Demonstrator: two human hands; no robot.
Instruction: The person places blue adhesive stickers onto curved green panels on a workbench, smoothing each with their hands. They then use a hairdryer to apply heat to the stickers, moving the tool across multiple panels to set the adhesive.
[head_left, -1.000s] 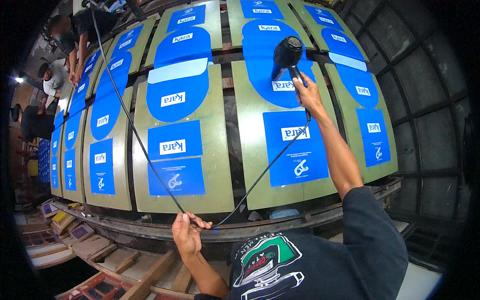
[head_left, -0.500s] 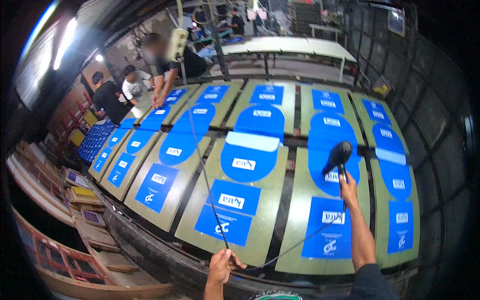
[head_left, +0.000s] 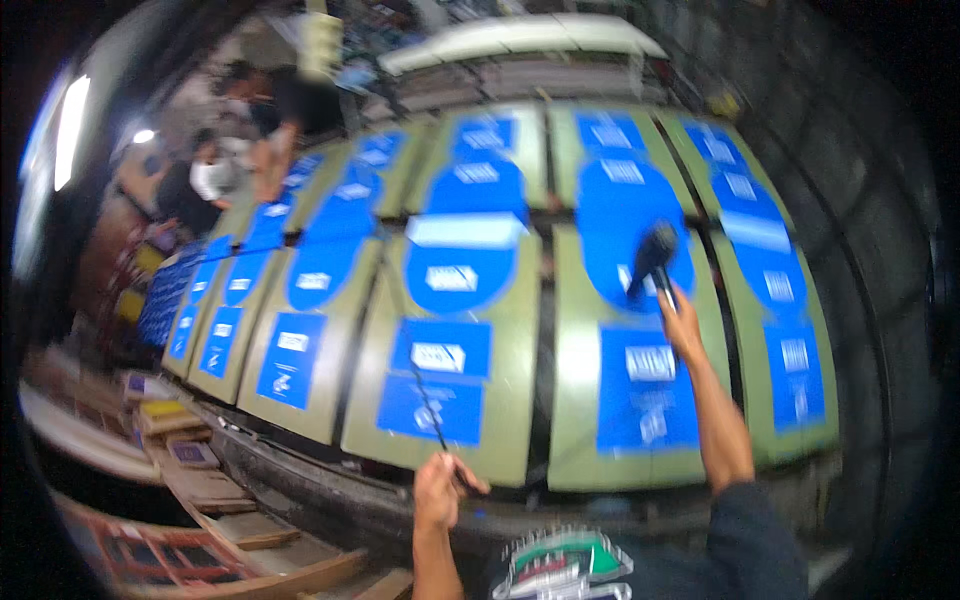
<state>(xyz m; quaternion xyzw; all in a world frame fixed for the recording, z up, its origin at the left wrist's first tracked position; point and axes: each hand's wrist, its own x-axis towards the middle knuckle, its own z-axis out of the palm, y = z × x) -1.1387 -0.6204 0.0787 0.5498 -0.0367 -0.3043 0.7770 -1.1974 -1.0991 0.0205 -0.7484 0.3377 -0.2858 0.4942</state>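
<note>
A black hair dryer (head_left: 656,248) is in my right hand (head_left: 681,322), which is closed round its handle. It hangs over the lower part of a blue rounded panel (head_left: 628,195), its nozzle tilted down to the left. My left hand (head_left: 438,490), near the front edge of the long table, pinches a thin black cord (head_left: 424,397). From there the cord runs up and away across the panels. A blue rectangular panel (head_left: 648,410) with white printing lies in front of the rounded one, both on an olive-green board (head_left: 575,400). Motion blurs the whole picture.
Similar boards with blue panels line the table, with dark gaps between. A pale strip (head_left: 467,230) crosses one rounded panel. Co-workers stand at the far left, one person's arm (head_left: 275,165) reaching over the boards. Wooden frames (head_left: 215,490) lie lower left; a white table (head_left: 525,40) stands behind.
My view has tilted down, so the table sits higher in the picture. The hair dryer remains over the same rounded panel, and my left hand still holds the cord.
</note>
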